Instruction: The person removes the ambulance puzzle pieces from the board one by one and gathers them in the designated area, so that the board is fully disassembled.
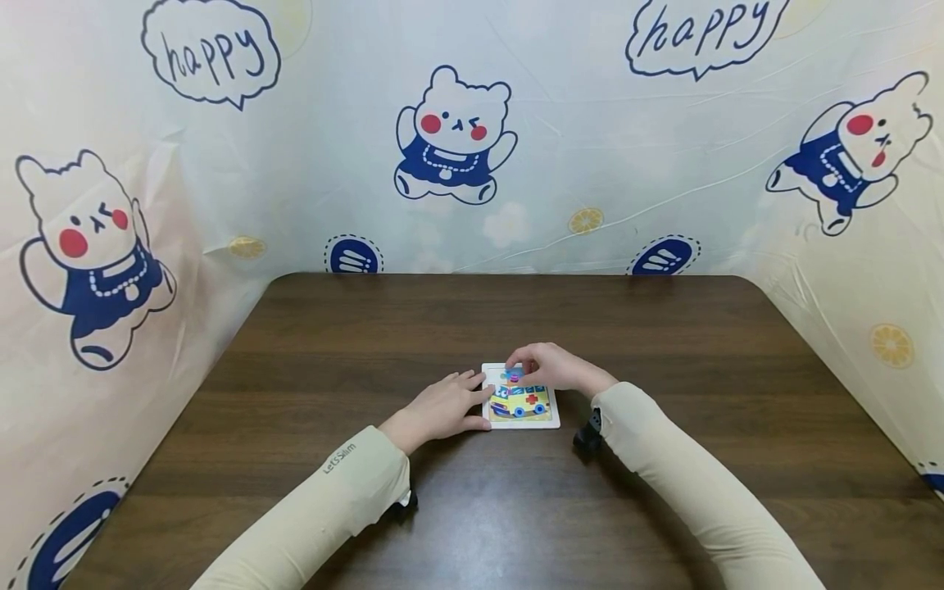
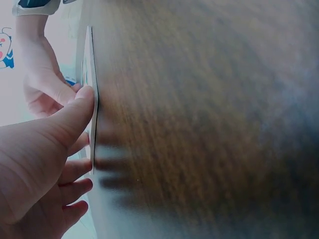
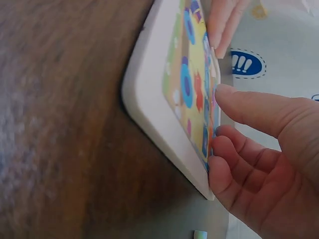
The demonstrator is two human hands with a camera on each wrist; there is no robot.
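A white-framed jigsaw board (image 1: pixel 521 424) with a yellow ambulance picture lies on the brown table. My left hand (image 1: pixel 442 406) rests at its left side, fingers extended over the frame and thumb near the lower left corner. In the left wrist view the left thumb (image 2: pixel 79 107) touches the board's edge. Over the upper part of the picture, my right hand (image 1: pixel 553 366) pinches a small blue and pink puzzle piece (image 1: pixel 514 377) between thumb and fingers. The right wrist view has the right fingertips (image 3: pixel 219 172) right at the board's surface; they partly hide the piece.
The wooden table (image 1: pixel 354 328) spreads around the board. A cloth (image 1: pixel 472 229) printed with bears hangs behind it and along both sides. In the right wrist view, a small light-coloured thing (image 3: pixel 200 234) lies past the board's corner. A black device (image 1: pixel 588 436) sits at my right wrist.
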